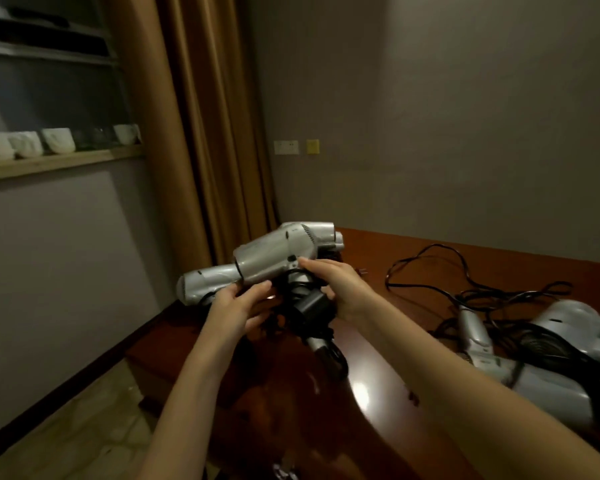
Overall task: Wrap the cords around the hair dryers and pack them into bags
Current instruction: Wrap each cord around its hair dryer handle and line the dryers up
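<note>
Right hand (340,289): fingers curled around the cord-wrapped handle of a silver hair dryer (278,254), held above the counter (430,271). Left hand (236,306): fingers loosely bent, touching the black cord (284,306) under the barrel. Further dryers (561,330) with loose cords (430,268) lie on the counter, right.

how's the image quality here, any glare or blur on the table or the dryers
Head view: dim, warm light; a bright glare spot on the glossy table; the table's near part is smeared by blur; the held dryer is fairly sharp; the dryers at right are softer; wide-angle bending curves the curtain.
</note>
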The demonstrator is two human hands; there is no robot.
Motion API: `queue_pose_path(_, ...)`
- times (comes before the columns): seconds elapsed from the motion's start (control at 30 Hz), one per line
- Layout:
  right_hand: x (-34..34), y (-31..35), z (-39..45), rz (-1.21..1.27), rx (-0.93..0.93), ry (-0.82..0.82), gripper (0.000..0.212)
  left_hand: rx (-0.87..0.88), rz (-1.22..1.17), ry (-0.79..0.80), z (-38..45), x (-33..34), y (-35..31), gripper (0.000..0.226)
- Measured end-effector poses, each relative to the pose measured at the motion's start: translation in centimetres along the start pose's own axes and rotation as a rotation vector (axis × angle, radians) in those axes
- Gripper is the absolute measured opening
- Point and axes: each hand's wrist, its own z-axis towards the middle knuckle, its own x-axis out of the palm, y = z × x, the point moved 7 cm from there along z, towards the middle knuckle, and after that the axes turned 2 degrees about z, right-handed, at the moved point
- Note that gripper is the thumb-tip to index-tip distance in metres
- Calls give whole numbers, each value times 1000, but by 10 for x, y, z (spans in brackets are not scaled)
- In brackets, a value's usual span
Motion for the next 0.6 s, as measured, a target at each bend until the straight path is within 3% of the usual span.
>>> queue_pose_path(0.17,59,-31,37,145,84,23,22,122,48,-210,19,-41,-12,27)
queue_pose_path(0.33,83,-46,70,98,79,70,14,177,236,-349,41,-74,-4,17)
queue_pose_path(0.47,82,-43,81,-74,18,47,24,185,389,-363,48,-72,10,38)
queue_pose_path(0.6,72,-27,85,-439,-167,-31,21,133,571,-319,51,-67,27,63)
